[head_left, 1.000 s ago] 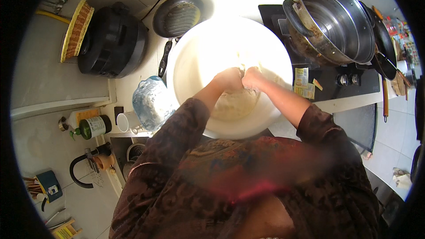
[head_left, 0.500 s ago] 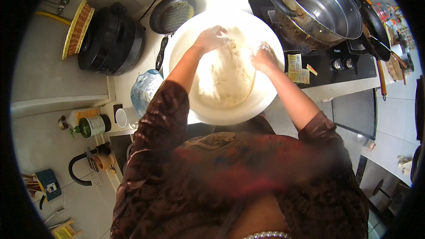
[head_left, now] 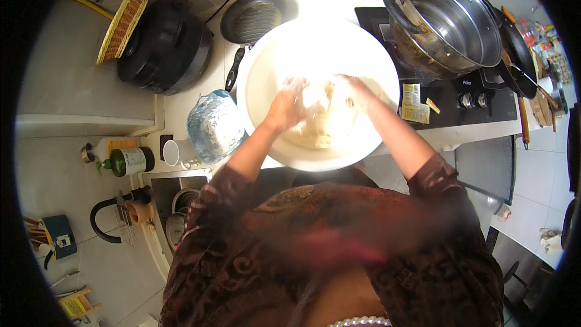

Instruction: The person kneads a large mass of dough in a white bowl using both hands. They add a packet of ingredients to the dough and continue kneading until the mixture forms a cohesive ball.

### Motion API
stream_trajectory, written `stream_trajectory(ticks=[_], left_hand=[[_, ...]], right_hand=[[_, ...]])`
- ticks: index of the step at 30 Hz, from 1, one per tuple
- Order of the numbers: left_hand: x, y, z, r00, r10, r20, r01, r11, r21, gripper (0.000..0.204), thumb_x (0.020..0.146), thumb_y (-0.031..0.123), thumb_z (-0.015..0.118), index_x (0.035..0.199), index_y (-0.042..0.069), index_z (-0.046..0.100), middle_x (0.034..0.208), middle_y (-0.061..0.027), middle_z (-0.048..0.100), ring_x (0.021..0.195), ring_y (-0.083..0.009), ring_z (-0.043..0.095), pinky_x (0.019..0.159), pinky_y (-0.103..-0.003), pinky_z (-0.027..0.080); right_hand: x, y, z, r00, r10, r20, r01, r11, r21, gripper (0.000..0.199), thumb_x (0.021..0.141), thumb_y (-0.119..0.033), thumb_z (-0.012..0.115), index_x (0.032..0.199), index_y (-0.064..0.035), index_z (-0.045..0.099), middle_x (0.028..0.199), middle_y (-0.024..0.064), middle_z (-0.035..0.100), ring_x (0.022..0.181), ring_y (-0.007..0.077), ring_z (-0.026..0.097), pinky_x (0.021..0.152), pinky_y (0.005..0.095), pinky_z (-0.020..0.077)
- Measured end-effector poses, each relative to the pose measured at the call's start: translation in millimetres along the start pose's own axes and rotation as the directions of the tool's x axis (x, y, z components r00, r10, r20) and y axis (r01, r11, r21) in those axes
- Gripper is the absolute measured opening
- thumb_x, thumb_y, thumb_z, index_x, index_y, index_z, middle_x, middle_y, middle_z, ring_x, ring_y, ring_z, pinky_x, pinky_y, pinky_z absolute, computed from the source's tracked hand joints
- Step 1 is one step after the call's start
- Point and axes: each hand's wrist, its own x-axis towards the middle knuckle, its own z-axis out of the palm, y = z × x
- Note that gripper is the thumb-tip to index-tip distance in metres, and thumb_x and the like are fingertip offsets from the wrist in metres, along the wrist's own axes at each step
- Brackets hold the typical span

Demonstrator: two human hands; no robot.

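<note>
A large white basin holds a lump of pale dough, partly washed out by strong sunlight. My left hand grips the dough's left far side, its fingers curled and slightly blurred. On the other side my right hand is closed around the far right part, fingertips whitened and partly lost in glare. Between both hands the dough bulges up, and its far edge is hard to make out. Left of the basin, a blue translucent bowl contains white flour.
A frying pan lies behind the basin at left, near a black cooker with a wicker basket. A big steel pot stands on the black hob. A white mug and green pump bottle are at left, above the sink.
Both hands have come nearer to me and closer together, bringing the far part of the dough with them. The dough now looks shorter and more bunched. The whole view has shifted slightly.
</note>
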Motion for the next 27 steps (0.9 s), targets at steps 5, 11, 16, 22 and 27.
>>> stream_trajectory(ticks=[5, 11, 16, 22, 27], left_hand=[[-43, 9, -8, 0.964, -0.240, 0.113, 0.247, 0.968, -0.049, 0.061, 0.081, 0.046, 0.060, 0.121, 0.003, 0.044, 0.111, -0.0151, 0.053, 0.112, -0.0357, 0.045, 0.097, -0.045, 0.034], [-24, 11, 44, 0.997, -0.081, 0.017, 0.074, 0.965, 0.251, 0.054, 0.091, 0.045, 0.037, 0.130, 0.009, 0.045, 0.134, -0.0164, 0.042, 0.130, -0.0354, 0.030, 0.111, -0.051, 0.011], [-5, 8, 62, 0.986, -0.164, -0.034, 0.166, 0.923, 0.347, 0.044, 0.092, 0.034, 0.033, 0.127, 0.014, 0.051, 0.133, -0.0091, 0.046, 0.134, -0.0291, 0.028, 0.111, -0.053, 0.006], [33, -10, 70, 0.985, -0.171, 0.011, 0.145, 0.870, 0.472, 0.047, 0.092, 0.037, 0.031, 0.128, 0.014, 0.052, 0.137, -0.0086, 0.044, 0.134, -0.0272, 0.028, 0.112, -0.051, 0.005], [55, -24, 80, 0.992, -0.125, -0.030, 0.123, 0.856, 0.502, 0.049, 0.091, 0.039, 0.034, 0.127, 0.012, 0.053, 0.135, -0.0083, 0.047, 0.132, -0.0261, 0.032, 0.111, -0.050, 0.010]], right_hand=[[-20, 28, 44, 0.903, -0.423, -0.078, 0.103, 0.390, -0.915, 0.061, 0.083, -0.035, 0.057, 0.129, 0.0027, 0.042, 0.127, 0.0250, 0.045, 0.122, 0.0367, 0.040, 0.104, 0.0454, 0.0294], [-18, 41, 47, 0.915, -0.388, -0.114, 0.155, 0.598, -0.786, 0.050, 0.087, -0.030, 0.045, 0.127, 0.0010, 0.044, 0.127, 0.0228, 0.045, 0.120, 0.0373, 0.040, 0.103, 0.0483, 0.0278], [-6, 43, 46, 0.900, -0.428, -0.074, 0.104, 0.378, -0.920, 0.046, 0.090, -0.033, 0.041, 0.121, -0.0011, 0.052, 0.128, 0.0188, 0.047, 0.124, 0.0337, 0.038, 0.107, 0.0465, 0.0244], [24, 22, 35, 0.950, -0.149, -0.274, -0.176, 0.468, -0.866, 0.037, 0.087, -0.019, 0.037, 0.105, -0.0007, 0.063, 0.115, 0.0192, 0.059, 0.109, 0.0349, 0.055, 0.099, 0.0453, 0.0374], [40, 10, 30, 0.936, -0.138, -0.324, -0.221, 0.488, -0.845, 0.036, 0.087, -0.019, 0.036, 0.101, -0.0008, 0.065, 0.112, 0.0190, 0.061, 0.105, 0.0351, 0.058, 0.088, 0.0453, 0.0463]])
